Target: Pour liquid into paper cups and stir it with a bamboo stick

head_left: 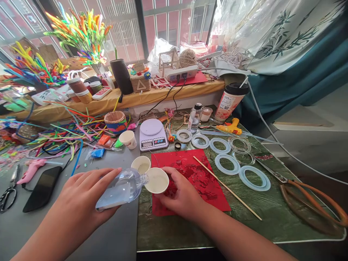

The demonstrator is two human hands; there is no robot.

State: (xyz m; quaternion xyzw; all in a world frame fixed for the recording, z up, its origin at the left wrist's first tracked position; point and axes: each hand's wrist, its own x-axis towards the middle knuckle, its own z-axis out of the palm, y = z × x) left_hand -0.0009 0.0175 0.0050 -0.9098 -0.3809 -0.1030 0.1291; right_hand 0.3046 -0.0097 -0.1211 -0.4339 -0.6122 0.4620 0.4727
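My left hand [89,195] is wrapped round a clear plastic bottle [127,185] of clear liquid, tipped on its side with its uncapped neck at the rim of a white paper cup [157,181]. That cup is held from the right by my right hand [182,192], over the edge of a stained red sheet [198,181]. Just behind it stands a second paper cup [141,165] with some liquid inside. Whether liquid is flowing from the bottle, I cannot tell. A thin wooden stick [228,188] lies across the sheet's right side.
A kitchen scale [153,134] and another paper cup [127,139] stand behind. Ring-shaped silicone moulds [227,164], large scissors [285,179] and a yellow glue gun [231,127] lie right. A smaller bottle [195,117] stands near a drink cup [231,101]. A phone [42,189] lies left.
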